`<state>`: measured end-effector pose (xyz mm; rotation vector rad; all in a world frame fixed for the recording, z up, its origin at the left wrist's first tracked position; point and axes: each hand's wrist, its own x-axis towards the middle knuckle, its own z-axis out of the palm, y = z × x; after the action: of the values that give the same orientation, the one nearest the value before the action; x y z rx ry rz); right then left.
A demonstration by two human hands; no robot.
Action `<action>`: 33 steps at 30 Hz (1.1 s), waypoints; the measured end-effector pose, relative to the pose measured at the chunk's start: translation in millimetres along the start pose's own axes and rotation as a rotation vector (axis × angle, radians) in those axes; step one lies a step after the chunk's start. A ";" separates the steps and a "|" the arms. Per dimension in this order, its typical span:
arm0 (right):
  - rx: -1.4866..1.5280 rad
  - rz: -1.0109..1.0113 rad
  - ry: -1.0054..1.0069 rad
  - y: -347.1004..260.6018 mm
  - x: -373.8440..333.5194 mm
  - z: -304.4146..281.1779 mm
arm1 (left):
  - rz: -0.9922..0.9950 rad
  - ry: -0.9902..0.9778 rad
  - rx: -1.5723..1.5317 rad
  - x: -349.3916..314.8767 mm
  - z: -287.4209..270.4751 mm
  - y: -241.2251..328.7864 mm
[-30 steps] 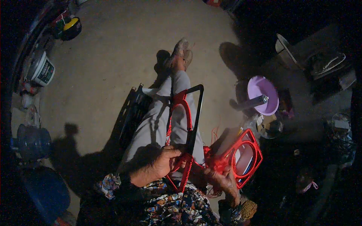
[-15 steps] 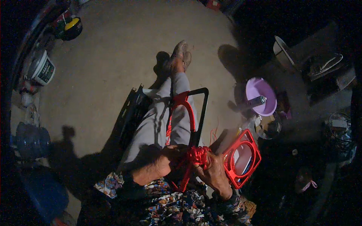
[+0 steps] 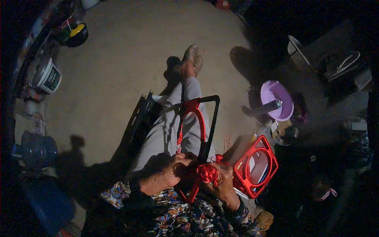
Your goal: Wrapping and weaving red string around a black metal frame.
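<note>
Two hands meet low in the view over the lap. The left hand point(image 3: 173, 172) closes its grip on the near end of a black frame point(image 3: 209, 126) partly wrapped in red cord. The right hand point(image 3: 225, 181), just beside it, holds a bundle of red cord point(image 3: 207, 173). To the right, on the floor, stands a finished red frame point(image 3: 256, 166). Farther right sits a purple bowl point(image 3: 278, 98). Far left, a white bucket point(image 3: 47, 77) carries a dark rectangular label.
</note>
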<state>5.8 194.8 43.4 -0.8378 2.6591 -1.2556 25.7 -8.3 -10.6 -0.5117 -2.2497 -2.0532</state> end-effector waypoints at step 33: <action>0.791 0.613 0.051 46.8 41.9 -32.5 | -0.874 0.119 -1.230 16.3 17.7 -16.3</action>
<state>-60.0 219.9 36.7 0.1126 1.8825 -1.8709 9.0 11.3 -24.0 0.7425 -0.8736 -3.5657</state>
